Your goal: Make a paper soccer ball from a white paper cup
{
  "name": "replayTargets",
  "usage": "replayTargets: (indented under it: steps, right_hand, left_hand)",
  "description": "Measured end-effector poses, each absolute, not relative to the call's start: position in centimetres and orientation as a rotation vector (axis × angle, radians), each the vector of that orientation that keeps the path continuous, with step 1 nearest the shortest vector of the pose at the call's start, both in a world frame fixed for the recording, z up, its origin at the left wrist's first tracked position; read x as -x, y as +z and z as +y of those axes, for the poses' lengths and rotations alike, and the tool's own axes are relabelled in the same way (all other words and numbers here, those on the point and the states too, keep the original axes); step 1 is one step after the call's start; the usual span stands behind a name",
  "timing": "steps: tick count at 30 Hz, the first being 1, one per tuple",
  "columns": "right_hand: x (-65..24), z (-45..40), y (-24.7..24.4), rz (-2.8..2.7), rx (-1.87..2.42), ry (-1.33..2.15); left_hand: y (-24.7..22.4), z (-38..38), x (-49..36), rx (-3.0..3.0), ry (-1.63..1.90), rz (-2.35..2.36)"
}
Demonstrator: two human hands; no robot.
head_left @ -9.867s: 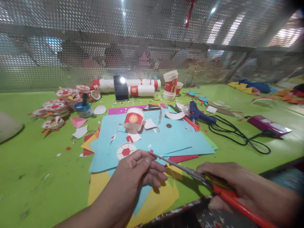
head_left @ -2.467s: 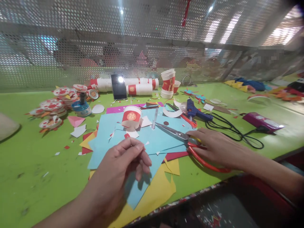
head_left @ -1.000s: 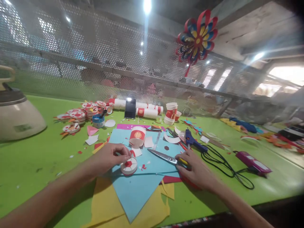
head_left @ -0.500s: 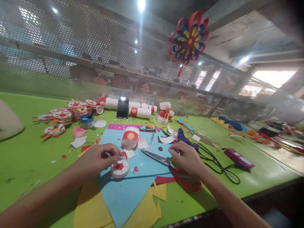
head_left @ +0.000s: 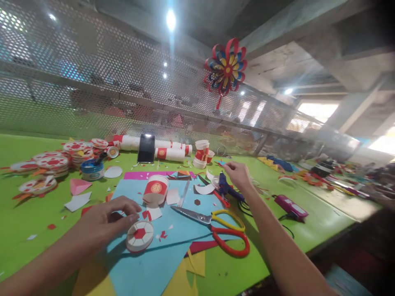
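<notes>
My left hand (head_left: 114, 218) rests over the blue paper with loosely curled fingers and a gap between thumb and fingers. Just below its thumb tip lies a round white paper disc (head_left: 140, 237) with a red centre and dark lines. Beyond the glue gun (head_left: 226, 189), my right hand (head_left: 239, 176) is reached out with its fingertips together at a blue paper cutout (head_left: 221, 163), which the hand partly hides. Scissors (head_left: 197, 217) with one yellow and one red handle loop lie partly open on the blue paper (head_left: 182, 232). A red-and-white paper cup (head_left: 156, 190) lies behind the disc.
Finished paper turtles (head_left: 51, 162) are piled at the left by a blue jar (head_left: 92, 169). A phone (head_left: 146, 149) leans against white cup rolls (head_left: 171, 154). Stacked cups (head_left: 201, 153) stand behind. A purple box (head_left: 291, 206) with a cable lies at the right.
My right hand has left the scissors and moved forward, past the glue gun to the blue cutout. My left hand stays beside the disc. The whole view has shifted to the right.
</notes>
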State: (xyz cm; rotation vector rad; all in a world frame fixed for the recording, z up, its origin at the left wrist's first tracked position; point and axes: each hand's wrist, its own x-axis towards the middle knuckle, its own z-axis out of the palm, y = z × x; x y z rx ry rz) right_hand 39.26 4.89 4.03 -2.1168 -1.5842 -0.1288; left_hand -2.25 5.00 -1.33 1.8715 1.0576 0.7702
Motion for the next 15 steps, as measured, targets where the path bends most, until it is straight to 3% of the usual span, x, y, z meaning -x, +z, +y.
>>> replayTargets:
  steps: [9,15]
  right_hand:
    - [-42.0,2.0,2.7,-1.947,2.384,0.212]
    - [-42.4,2.5,1.1,-1.942,2.447,0.099]
  left_hand:
    - [-0.2,3.8,1.5,-1.897,0.801,1.044]
    - [0.2,3.8,1.4,-1.828,0.779,1.077]
